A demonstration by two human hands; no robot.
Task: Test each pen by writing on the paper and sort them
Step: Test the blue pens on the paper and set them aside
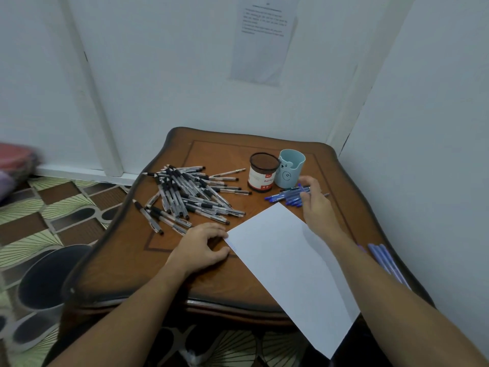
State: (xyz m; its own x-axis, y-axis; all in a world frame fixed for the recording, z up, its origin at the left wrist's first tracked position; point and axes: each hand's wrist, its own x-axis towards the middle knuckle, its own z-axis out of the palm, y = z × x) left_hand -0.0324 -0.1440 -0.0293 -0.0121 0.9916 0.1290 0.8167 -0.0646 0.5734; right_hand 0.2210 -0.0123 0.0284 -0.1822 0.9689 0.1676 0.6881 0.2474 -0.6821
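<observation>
**Fingers (308, 182) on the blue pens, sheet held ready**

Fingers of my right hand (315, 200) are bent down over the loose cluster of blue plastic pens (284, 197) beside the cups, touching them. I can't tell whether one is actually pinched, since the hand hides the contact. My guess is it's choosing the next pen to test.

My left hand (201, 246) lies on the dark carved wooden table (127, 260), bent fingers and thumb closed on the near-left corner of the white sheet of paper (291, 260). That likely keeps the sheet from sliding when writing starts. The sheet lies diagonal, its near end hanging over the table's front edge. There are faint blue marks by the held corner, too small to read.

The big heap of clear pens with black grips (190, 197) lies left of the sheet, apparently untested. A second row of blue pens (383, 260) lies along the right edge, well apart from the cluster and partly behind my forearm. It's probably a sorted group.

The brown mesh cylinder holder with a white label (263, 176) and the pale blue bear-face cup (289, 170) stand touching at the back, within reach for sorting. What's inside them isn't visible.
</observation>
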